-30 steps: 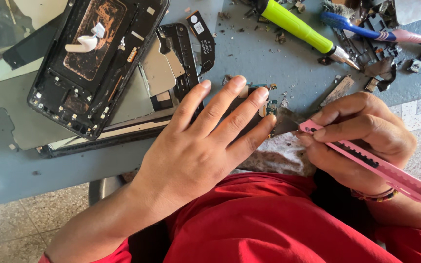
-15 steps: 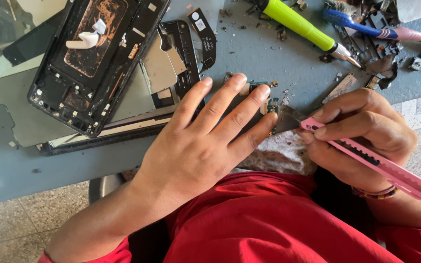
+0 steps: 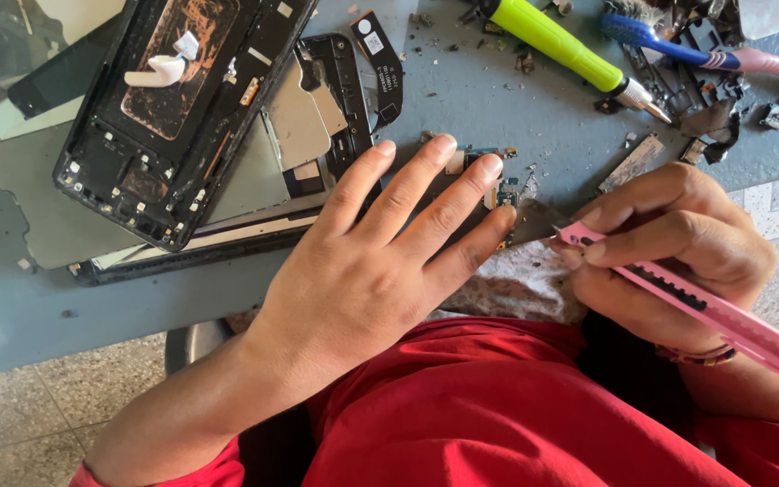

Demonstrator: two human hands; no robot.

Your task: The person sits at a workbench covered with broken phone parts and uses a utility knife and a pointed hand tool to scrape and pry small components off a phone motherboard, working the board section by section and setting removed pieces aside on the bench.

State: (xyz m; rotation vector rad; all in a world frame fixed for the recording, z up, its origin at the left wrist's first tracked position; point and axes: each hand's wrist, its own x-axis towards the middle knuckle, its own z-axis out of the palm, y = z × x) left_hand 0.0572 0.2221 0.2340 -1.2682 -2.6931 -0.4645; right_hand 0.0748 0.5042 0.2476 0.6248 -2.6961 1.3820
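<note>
A pink utility knife (image 3: 705,311) sits at the right of the frame, its tip pointing left toward a small grey, speckled piece (image 3: 520,280) at the table's near edge. The right hand (image 3: 669,248) is closed firmly around the knife, thumb and fingers wrapped over its front end. The left hand (image 3: 380,261) lies flat and open, fingers spread, pressing down at the centre of the frame; its fingertips touch small circuit-board bits (image 3: 484,167), and it holds nothing. The grey piece lies between the two hands, partly under the left hand's little finger.

Farther out, a stripped black phone frame (image 3: 182,117) rests on stacked panels at upper left of the grey table (image 3: 534,99). A screwdriver with a yellow-green handle (image 3: 561,45) lies at the top, and a blue-handled brush (image 3: 678,50) at upper right.
</note>
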